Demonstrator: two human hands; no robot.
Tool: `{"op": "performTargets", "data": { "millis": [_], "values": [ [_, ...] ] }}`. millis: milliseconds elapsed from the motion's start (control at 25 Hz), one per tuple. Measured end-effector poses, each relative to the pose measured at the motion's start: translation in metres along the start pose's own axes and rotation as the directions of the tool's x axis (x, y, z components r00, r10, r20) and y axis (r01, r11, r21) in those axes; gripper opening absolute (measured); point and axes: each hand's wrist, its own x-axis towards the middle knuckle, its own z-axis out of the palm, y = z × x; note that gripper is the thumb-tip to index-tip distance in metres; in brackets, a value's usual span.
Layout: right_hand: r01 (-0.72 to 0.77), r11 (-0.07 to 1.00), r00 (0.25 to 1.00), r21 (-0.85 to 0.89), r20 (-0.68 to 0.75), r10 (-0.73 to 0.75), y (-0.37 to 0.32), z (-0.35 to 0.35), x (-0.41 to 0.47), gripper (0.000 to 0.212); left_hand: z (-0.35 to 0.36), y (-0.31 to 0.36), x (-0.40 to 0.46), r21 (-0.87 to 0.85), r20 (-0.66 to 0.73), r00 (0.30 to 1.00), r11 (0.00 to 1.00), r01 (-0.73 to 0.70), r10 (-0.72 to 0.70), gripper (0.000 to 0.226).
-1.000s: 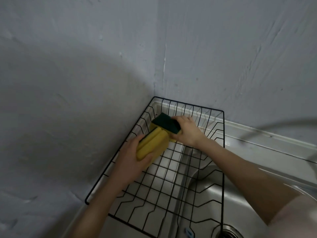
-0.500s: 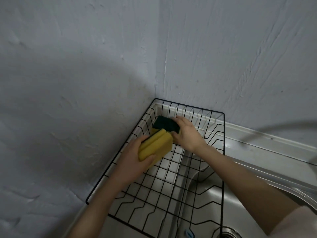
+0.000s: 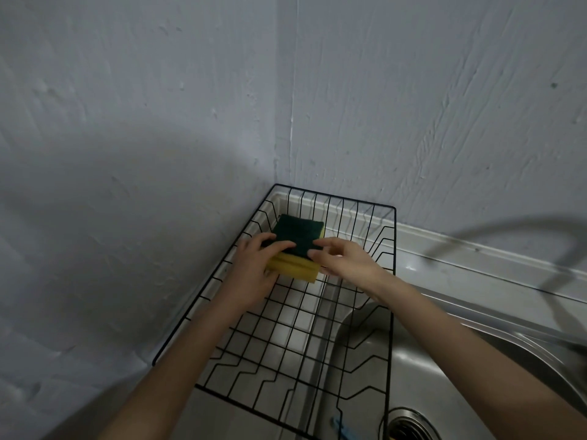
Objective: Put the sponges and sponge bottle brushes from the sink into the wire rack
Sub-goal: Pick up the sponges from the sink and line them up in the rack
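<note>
A black wire rack (image 3: 392,281) sits in the wall corner over the sink's left edge. Two yellow sponges with dark green scouring tops lie in its far left corner, close together. The rear sponge (image 3: 301,228) rests flat, green side up. The front sponge (image 3: 297,268) shows its yellow side; my left hand (image 3: 254,271) grips it, fingers on the green top and thumb at the yellow edge. My right hand (image 3: 344,260) hovers at the sponges' right side, fingers apart, fingertips just at the green edge. No bottle brush can be made out for certain.
The steel sink basin (image 3: 444,376) lies right of the rack, with the drain (image 3: 408,423) at the bottom edge. A small blue object (image 3: 340,430) shows under the rack's near end. Walls close in on the left and behind.
My left hand has brought the yellow sponge down into the rack's far corner, next to the green-topped one. My right hand has let go of the green-topped sponge and drawn back slightly right.
</note>
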Motion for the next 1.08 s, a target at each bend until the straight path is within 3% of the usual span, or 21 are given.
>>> {"op": "performTargets", "data": {
  "millis": [320,560,840,1080],
  "values": [
    [0.027,0.961,0.996,-0.275,-0.072,-0.049,0.02,0.017,0.02,0.058,0.021,-0.009,0.006,-0.031,0.129,0.99,0.998,0.059,-0.054,0.045],
    [0.008,0.968,0.994,-0.252,-0.102,-0.035,0.019,0.022,0.026,0.055,0.025,-0.009,0.01,-0.001,0.189,0.979,0.997,0.075,-0.074,0.044],
    [-0.023,0.984,0.99,-0.174,-0.144,-0.003,0.018,0.029,0.026,0.056,0.02,-0.007,0.009,0.011,0.164,0.982,0.996,0.093,-0.093,0.044],
    [-0.004,0.964,0.99,-0.267,-0.138,-0.034,0.013,0.03,0.023,0.054,0.018,-0.002,0.003,0.077,0.199,0.976,0.994,0.076,-0.09,0.047]
  ]
}}
